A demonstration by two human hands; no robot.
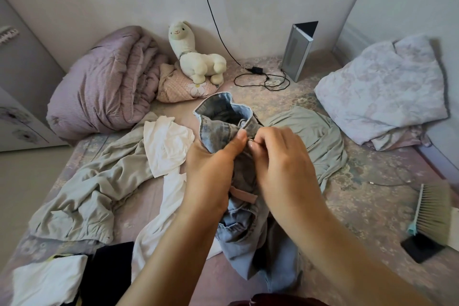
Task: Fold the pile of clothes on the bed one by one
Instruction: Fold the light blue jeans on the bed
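Both hands hold the jeans [238, 226] up over the bed's [347, 206] middle: left hand [211, 169] grips the waistband, right hand [280, 156] pinches its edge. Bare sheet lies right, toward the brush [432, 208]; grey garment [82, 194] crowds left.

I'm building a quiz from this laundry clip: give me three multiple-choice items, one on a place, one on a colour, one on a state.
1. Where does the plush alpaca sit?
A. at the head of the bed by the wall
B. on the floor
C. on the brush

2. What colour are the jeans being held?
A. black
B. light blue
C. red

3. What are the hands doing?
A. both hang idle
B. both grip the jeans
C. one holds the brush

Key: 1 A, it rests on a pink checked bundle near the wall. 2 B, the denim is pale blue. 3 B, left hand and right hand pinch the waistband.
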